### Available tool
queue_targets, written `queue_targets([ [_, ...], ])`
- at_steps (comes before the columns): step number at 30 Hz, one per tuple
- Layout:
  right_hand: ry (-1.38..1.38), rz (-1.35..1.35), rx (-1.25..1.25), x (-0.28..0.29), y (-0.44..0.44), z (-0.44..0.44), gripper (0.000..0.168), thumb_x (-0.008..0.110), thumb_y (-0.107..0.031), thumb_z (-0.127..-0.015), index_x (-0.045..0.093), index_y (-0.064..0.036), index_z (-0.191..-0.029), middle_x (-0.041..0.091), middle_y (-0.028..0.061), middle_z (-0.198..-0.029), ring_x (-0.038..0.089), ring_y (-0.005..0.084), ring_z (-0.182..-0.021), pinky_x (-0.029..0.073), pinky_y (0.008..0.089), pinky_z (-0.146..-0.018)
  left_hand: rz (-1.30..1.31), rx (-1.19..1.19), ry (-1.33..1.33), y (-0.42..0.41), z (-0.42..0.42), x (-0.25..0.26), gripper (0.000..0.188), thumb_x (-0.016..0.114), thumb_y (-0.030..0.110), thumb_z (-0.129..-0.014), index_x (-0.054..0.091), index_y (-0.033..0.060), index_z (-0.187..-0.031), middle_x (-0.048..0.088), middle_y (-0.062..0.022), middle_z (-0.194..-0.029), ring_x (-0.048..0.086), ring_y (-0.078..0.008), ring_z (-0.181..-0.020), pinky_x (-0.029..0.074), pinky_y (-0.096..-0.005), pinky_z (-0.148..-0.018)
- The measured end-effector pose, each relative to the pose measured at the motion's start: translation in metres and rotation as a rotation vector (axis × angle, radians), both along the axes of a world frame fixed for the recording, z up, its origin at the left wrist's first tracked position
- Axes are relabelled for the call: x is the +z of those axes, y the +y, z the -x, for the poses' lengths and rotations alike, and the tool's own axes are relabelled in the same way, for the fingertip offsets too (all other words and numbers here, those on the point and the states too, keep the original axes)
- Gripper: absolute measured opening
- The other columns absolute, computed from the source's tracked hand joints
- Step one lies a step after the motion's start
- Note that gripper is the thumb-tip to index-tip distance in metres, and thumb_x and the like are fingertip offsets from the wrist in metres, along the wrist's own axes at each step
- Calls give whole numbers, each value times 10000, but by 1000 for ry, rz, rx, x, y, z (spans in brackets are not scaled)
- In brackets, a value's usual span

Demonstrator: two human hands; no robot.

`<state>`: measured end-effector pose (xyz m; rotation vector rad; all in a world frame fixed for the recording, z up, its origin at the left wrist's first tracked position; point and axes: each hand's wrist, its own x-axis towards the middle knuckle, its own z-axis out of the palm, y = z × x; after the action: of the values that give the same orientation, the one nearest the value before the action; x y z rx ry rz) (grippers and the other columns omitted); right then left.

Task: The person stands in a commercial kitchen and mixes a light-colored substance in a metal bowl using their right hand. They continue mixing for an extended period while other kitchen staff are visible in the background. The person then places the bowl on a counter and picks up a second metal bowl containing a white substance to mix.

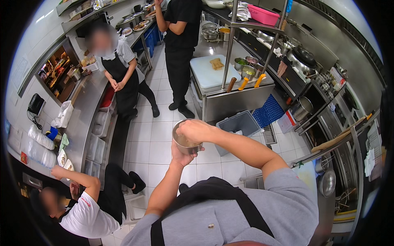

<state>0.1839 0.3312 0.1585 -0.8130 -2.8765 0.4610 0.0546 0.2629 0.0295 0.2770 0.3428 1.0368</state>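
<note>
A small stainless steel bowl (190, 150) is held out in front of my chest. My left hand (182, 157) grips it from below, with fingers wrapped around its side. Over the rim reaches my right hand (197, 130), its fingers down inside the bowl. Those fingertips are partly hidden, so whether they pinch anything is unclear. What the bowl contains cannot be made out well; its inside looks pale brown.
Ahead, a steel counter holds a white cutting board (204, 75) with a folded brown item (216, 64), metal pots of chopped ingredients (242, 62) and several knife handles (244, 83). A grey bin (238, 123) stands below. Several people (181, 46) occupy the aisle and left counter (84, 101).
</note>
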Motion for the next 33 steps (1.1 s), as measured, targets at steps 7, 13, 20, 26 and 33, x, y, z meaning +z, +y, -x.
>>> queue_targets([
  [7,-68,26,-59,0,-5,-6,148,678,-100,-782,667,-20,-906,680,169,-952,674,376,-924,538,470,-809,32,-48,-89,-2,-3,-7,871,212,723,-956,441,38,-1443,621,-260,-1188,678,-483,-967,605,-370,-489],
  [13,-66,18,-64,-3,-2,-4,165,673,-105,-803,652,-29,-948,635,150,-1019,653,374,-996,531,469,-806,3,-43,-117,-2,2,-16,860,206,714,-958,420,56,-1469,602,-267,-1258,669,-498,-1003,606,-376,-505],
  [20,49,2,10,-11,3,-2,174,683,-115,-804,638,-40,-955,629,150,-973,652,381,-936,529,471,-789,-18,-2,-83,-5,4,-2,849,243,744,-947,476,87,-1431,644,-258,-1175,692,-497,-899,591,-380,-480],
  [26,-100,74,-38,-3,-3,10,156,674,-117,-814,652,-46,-951,663,157,-976,665,387,-935,536,477,-806,19,41,-105,-10,13,-10,882,274,776,-933,484,73,-1422,636,-266,-1171,687,-499,-914,602,-384,-473],
  [33,-69,66,3,-13,4,13,161,649,-126,-840,678,-42,-974,693,184,-990,684,382,-959,547,474,-791,-26,32,-124,-13,16,-14,831,242,692,-958,434,48,-1447,613,-262,-1227,683,-494,-958,608,-382,-502],
])
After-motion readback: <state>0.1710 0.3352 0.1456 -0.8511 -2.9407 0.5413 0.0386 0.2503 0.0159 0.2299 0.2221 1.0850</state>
